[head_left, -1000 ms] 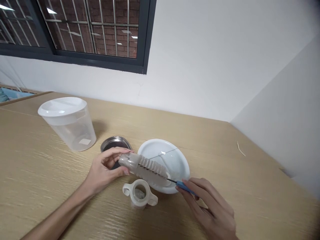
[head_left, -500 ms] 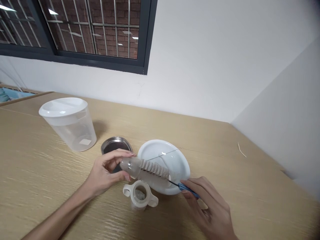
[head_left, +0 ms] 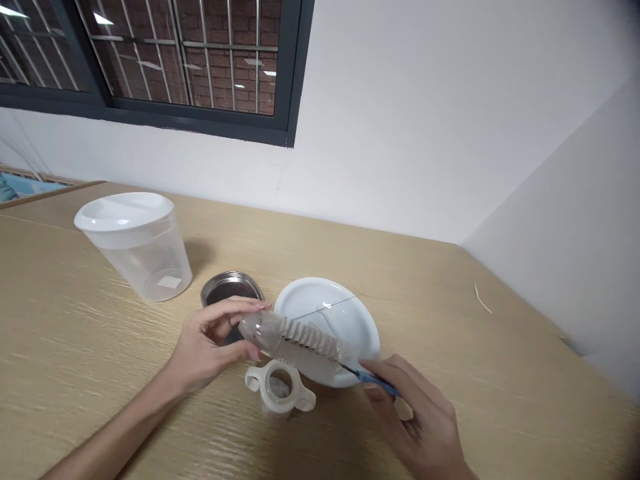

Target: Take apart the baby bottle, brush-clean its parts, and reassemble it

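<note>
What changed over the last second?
Brush and clear container shifted slightly rightward and toward the wearer; right hand moved slightly left. Nothing taken or let go: left hand holds the container, right the brush. Cup, white dish, lidded tub stayed put.

White walls (head_left: 390, 120), dark-framed window (head_left: 170, 63), metal bars (head_left: 231, 47), brickwork (head_left: 219, 80) beyond, pale wood-grain tabletop (head_left: 410, 293)

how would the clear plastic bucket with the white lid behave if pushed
The clear plastic bucket with the white lid is probably light, given its translucent walls. Its base, narrower than its top, suggests it might tip if pushed high.
</note>
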`<action>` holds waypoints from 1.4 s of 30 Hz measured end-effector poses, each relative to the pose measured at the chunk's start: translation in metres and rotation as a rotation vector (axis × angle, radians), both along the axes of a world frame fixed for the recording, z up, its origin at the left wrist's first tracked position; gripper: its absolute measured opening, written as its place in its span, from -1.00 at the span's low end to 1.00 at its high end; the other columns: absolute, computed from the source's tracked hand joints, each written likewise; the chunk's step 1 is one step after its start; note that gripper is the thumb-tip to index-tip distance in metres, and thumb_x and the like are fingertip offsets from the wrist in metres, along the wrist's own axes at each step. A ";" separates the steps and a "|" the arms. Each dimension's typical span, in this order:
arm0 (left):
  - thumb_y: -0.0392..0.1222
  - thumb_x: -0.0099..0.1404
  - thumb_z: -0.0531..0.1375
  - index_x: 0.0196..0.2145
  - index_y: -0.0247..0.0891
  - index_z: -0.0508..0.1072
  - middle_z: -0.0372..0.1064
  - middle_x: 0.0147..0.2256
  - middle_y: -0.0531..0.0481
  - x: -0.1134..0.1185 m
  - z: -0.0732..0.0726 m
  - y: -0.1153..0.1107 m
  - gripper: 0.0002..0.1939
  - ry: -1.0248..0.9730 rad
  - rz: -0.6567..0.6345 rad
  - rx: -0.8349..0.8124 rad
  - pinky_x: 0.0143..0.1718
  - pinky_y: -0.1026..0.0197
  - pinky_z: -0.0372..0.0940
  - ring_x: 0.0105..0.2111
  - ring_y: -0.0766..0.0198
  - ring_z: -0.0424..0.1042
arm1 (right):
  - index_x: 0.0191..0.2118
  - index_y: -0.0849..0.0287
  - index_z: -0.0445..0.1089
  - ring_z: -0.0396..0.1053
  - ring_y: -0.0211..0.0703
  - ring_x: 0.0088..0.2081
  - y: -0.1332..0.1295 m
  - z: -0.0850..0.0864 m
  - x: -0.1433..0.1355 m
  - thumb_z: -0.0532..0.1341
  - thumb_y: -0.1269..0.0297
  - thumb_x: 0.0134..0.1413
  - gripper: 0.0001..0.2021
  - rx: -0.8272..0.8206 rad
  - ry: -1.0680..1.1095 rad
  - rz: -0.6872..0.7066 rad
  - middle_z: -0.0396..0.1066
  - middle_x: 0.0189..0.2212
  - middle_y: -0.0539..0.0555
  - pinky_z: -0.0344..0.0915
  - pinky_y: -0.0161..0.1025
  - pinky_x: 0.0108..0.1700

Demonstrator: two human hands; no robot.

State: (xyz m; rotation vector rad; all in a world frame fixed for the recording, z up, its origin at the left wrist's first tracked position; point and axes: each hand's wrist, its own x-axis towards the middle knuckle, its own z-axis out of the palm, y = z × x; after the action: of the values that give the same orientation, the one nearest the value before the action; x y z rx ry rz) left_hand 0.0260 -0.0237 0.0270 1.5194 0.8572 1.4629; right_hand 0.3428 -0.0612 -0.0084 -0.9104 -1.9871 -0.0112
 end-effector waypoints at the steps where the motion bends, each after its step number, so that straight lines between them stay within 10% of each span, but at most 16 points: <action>1: -0.39 -0.08 0.55 -0.16 -0.13 0.69 0.66 -0.09 -0.12 0.000 0.001 0.000 -0.52 -0.019 0.002 -0.018 -0.14 0.23 0.56 -0.10 0.09 0.65 | 0.00 0.20 0.43 0.45 -0.20 -0.39 0.000 -0.002 -0.001 0.26 0.42 0.26 -0.79 0.009 0.002 -0.029 0.46 -0.35 0.10 0.44 -0.30 -0.42; 24: -0.43 -0.08 0.55 -0.15 -0.12 0.69 0.65 -0.08 -0.10 -0.001 0.000 0.002 -0.51 -0.042 -0.036 0.007 -0.11 0.30 0.52 -0.07 0.14 0.64 | -0.20 0.16 0.47 0.44 -0.25 -0.46 -0.003 0.004 -0.001 0.21 0.54 0.24 -0.85 0.043 0.003 -0.021 0.46 -0.43 0.05 0.38 -0.34 -0.44; 31: -0.34 0.05 0.52 -0.13 -0.13 0.67 0.68 -0.15 -0.07 0.000 0.003 0.004 -0.61 -0.104 -0.020 -0.026 -0.18 0.35 0.53 -0.18 0.21 0.66 | -0.13 0.10 0.40 0.40 -0.25 -0.62 -0.002 0.000 -0.006 0.35 0.20 0.20 -0.81 0.045 0.046 -0.147 0.49 -0.50 -0.03 0.36 -0.35 -0.58; 42: -0.23 0.09 0.52 -0.13 -0.20 0.67 0.68 -0.19 -0.11 -0.002 0.003 0.005 -0.65 -0.086 0.014 -0.048 -0.24 0.37 0.52 -0.24 0.21 0.66 | -0.05 0.17 0.46 0.51 -0.19 -0.31 -0.004 -0.001 0.005 0.32 0.53 0.19 -0.76 0.108 -0.015 -0.087 0.48 -0.24 0.13 0.46 -0.30 -0.33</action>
State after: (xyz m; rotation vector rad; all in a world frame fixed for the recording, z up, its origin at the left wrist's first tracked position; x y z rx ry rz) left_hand 0.0244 -0.0185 0.0296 1.4073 0.8471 1.4961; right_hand 0.3477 -0.0656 -0.0096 -0.9281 -1.9401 -0.1737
